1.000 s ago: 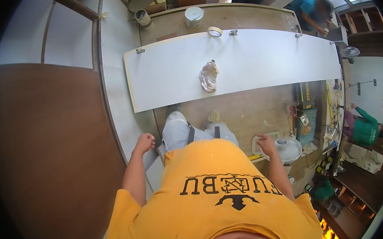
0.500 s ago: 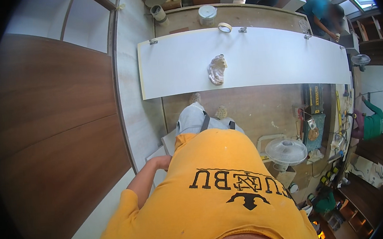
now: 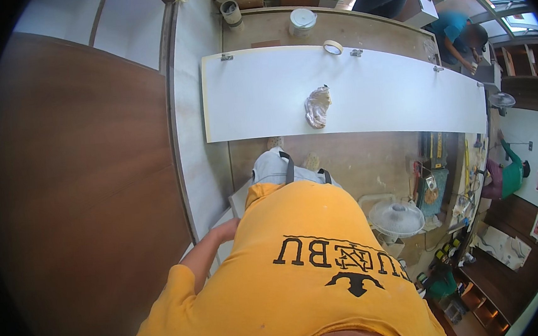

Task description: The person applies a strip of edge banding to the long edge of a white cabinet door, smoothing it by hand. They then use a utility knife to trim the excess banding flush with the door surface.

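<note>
My left hand (image 3: 229, 228) hangs low at my left side, against the edge of my yellow shirt (image 3: 310, 215). The shirt hides its fingers, so whether they hold anything cannot be made out. Pale boards (image 3: 220, 253) lean close beside that hand. My right hand is out of view. In front of me lies a long white door panel (image 3: 257, 99) with metal hinges (image 3: 356, 52) along its far edge. On the panel rest a crumpled, stained rag (image 3: 318, 108) and, at its far edge, a roll of masking tape (image 3: 335, 42).
Beyond the panel stand a white bucket (image 3: 302, 22) and a can (image 3: 231, 13). A fan (image 3: 397, 218) and a tool case (image 3: 433, 149) are at the right. Brown wood panelling (image 3: 85, 157) rises at my left. Co-workers (image 3: 451, 30) are busy farther off.
My view has shifted slightly, so the panel, rag and tape appear lower and a little to the right. My left arm stays at my side.
</note>
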Demonstrator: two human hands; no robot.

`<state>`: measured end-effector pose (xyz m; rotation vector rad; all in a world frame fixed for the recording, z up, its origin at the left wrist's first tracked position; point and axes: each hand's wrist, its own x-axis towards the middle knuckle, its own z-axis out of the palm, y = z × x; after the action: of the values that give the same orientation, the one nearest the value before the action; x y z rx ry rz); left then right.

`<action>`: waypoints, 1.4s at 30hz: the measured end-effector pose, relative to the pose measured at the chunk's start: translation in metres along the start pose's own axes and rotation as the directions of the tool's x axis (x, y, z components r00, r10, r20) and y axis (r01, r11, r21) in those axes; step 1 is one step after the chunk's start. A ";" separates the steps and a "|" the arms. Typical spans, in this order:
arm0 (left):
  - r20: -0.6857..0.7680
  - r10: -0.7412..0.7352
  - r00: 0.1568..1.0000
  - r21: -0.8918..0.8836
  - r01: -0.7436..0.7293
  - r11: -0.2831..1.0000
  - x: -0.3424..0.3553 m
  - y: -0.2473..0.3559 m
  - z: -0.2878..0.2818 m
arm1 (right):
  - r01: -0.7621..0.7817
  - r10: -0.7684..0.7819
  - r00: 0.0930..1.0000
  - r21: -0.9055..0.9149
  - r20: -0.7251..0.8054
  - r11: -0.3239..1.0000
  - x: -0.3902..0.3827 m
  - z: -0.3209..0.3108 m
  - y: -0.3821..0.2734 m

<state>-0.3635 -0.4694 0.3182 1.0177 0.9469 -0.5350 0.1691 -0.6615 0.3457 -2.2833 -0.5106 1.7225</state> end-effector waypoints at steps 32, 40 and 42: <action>0.351 0.030 0.936 -0.359 0.105 0.927 0.027 0.059 -0.001 | -0.092 0.092 0.988 -0.007 0.127 0.996 -0.006 -0.064 -0.021; 0.063 -0.067 0.996 -0.163 0.076 0.984 0.088 0.146 0.090 | -0.059 0.045 0.953 0.037 0.300 0.998 0.034 -0.180 0.036; -0.042 -0.046 0.998 -0.314 0.030 0.949 0.100 0.185 0.118 | -0.028 -0.008 0.935 0.095 0.354 0.995 0.052 -0.227 0.052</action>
<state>-0.1242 -0.4866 0.3433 0.7290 1.0590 -0.3770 0.4072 -0.6830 0.3434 -1.9166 -0.4666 2.1277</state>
